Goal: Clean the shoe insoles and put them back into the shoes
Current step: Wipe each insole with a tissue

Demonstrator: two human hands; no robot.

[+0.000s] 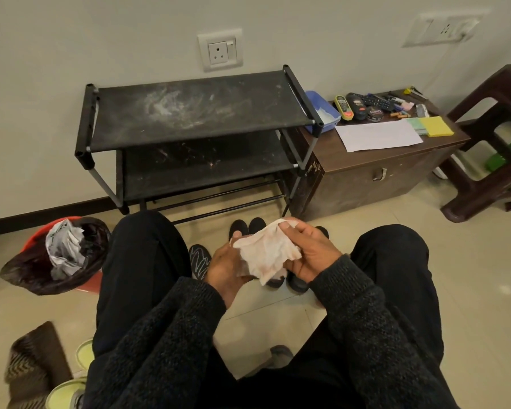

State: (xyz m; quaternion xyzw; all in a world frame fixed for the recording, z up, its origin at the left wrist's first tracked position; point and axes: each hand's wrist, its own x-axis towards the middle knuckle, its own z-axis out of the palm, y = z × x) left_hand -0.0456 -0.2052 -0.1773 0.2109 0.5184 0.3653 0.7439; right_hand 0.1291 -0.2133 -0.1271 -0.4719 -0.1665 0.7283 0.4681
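Insoles cannot be made out anywhere; what may be one, a dark sole-shaped piece with pale squiggles [200, 261], lies on the floor at 9 o'clock from the hands, partly behind the left knee, and I cannot tell whether it is an insole or a shoe. Black shoes [248, 227] stand on the tiles just beyond the hands at 12 o'clock, with only their toes showing above the wipe and their heels peeking out below it at 6 o'clock. How many shoes there are cannot be counted.

Both hands are together between the knees, gripping one crumpled white wipe [267, 253] with faint reddish stains. The left hand [224, 268] holds its lower left part, fingers curled under it and mostly hidden. The right hand [307, 255] pinches its upper right edge between thumb and fingertips. The wipe touches neither shoe that I can see; it hangs above them.

At 12 o'clock, further off, a dusty black rack [201, 110] stands against the wall. A bin [56, 255] lined with a dark bag and holding crumpled paper sits at 9 o'clock. A brown chest [375, 169] at 2 o'clock carries small items too blurred to name. Pale green shoes [68, 391] at 7 o'clock are cut off by the frame edge.
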